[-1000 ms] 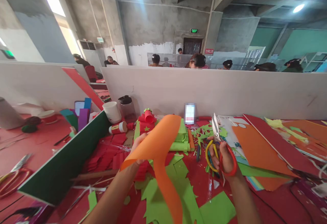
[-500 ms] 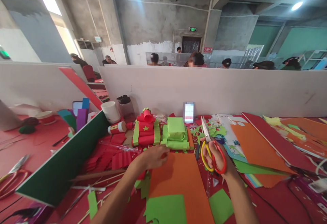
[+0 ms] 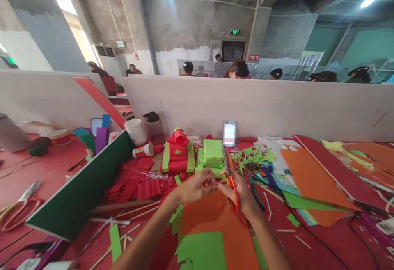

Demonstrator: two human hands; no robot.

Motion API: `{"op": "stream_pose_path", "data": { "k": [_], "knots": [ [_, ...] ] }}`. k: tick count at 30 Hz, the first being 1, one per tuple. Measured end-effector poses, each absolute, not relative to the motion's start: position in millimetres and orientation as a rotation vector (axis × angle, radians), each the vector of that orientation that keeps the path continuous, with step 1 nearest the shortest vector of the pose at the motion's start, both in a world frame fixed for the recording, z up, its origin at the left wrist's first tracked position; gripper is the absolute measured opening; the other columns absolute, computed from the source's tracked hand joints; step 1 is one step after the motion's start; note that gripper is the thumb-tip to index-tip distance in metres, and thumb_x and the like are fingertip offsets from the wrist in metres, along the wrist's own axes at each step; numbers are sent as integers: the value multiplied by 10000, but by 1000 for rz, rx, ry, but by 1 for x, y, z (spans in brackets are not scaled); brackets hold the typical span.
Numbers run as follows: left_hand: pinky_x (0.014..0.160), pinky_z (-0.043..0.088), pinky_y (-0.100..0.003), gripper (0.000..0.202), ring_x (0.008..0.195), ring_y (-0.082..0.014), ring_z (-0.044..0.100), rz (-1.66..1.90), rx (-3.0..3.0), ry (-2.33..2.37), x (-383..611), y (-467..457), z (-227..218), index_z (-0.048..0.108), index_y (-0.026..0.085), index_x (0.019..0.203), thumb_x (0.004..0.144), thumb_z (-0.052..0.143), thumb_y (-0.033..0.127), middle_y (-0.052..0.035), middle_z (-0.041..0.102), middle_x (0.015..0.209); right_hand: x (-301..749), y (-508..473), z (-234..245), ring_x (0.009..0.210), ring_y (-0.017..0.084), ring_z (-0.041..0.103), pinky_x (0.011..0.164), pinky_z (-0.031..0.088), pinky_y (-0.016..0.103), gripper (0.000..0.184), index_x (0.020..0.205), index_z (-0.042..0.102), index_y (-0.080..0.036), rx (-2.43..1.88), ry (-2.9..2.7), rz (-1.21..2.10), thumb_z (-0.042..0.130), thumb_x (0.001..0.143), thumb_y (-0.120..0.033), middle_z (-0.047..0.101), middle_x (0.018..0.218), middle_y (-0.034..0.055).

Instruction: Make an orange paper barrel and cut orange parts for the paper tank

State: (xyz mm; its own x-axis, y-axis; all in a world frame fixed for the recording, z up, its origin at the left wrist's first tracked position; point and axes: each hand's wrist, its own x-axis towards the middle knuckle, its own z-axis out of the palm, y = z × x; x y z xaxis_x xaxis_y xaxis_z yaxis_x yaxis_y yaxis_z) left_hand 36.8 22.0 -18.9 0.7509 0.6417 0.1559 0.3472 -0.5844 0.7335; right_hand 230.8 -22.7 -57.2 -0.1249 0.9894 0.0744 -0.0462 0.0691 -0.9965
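Note:
My right hand (image 3: 239, 192) is closed round a pair of scissors (image 3: 227, 163) with red and yellow handles, blades pointing up and away. Beside it, my left hand (image 3: 200, 186) has its fingers curled in a pinch, close to the right fingertips. Whatever small piece is between the fingertips cannot be made out. Both hands are above the far end of an orange sheet (image 3: 212, 216), which has a green paper piece (image 3: 201, 247) on its near part. Just beyond stand a green paper-wrapped block (image 3: 213, 154) and a red-and-green paper model (image 3: 177, 155) with a yellow star.
Red paper strips (image 3: 149, 188) and thin sticks lie left, beside a dark green board (image 3: 83, 192). A white cup (image 3: 136, 131), a dark-lidded bottle (image 3: 153, 127) and a phone (image 3: 230, 133) stand near the white partition (image 3: 246, 106). Green offcuts (image 3: 252, 155) and orange sheets (image 3: 303, 175) lie right.
My right hand has moved left with the scissors and now meets my left hand. My left hand has shifted slightly right. The scissors' blades look closer to upright, and the view has shifted a little.

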Motion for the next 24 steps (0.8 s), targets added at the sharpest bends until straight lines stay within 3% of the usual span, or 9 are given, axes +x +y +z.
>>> {"op": "stream_pose_path", "data": {
  "k": [12, 18, 24],
  "knots": [
    [741, 429, -271, 123, 796, -150, 535, 579, 2196, 772, 39, 20, -26, 584, 180, 839, 880, 522, 277, -34, 571, 941, 230, -24, -58, 394, 50, 455, 367, 432, 177, 415, 1094, 498, -253, -1052, -1274, 1275, 716, 742, -289, 588, 780, -59],
    [629, 387, -238, 214, 726, -148, 531, 515, 2154, 978, 36, 28, -33, 620, 175, 834, 772, 684, 370, -18, 620, 830, 228, -22, -60, 367, 61, 470, 331, 396, 179, 352, 1036, 503, -234, -1045, -1148, 1164, 695, 760, -340, 593, 736, -54],
    [587, 366, -230, 87, 663, -142, 570, 395, 2152, 885, 35, 32, -44, 667, 172, 795, 812, 595, 219, -29, 676, 765, 227, -20, -66, 362, 56, 472, 308, 371, 165, 392, 1043, 520, -228, -1003, -1043, 1136, 720, 747, -391, 599, 749, -42]
  ]
}}
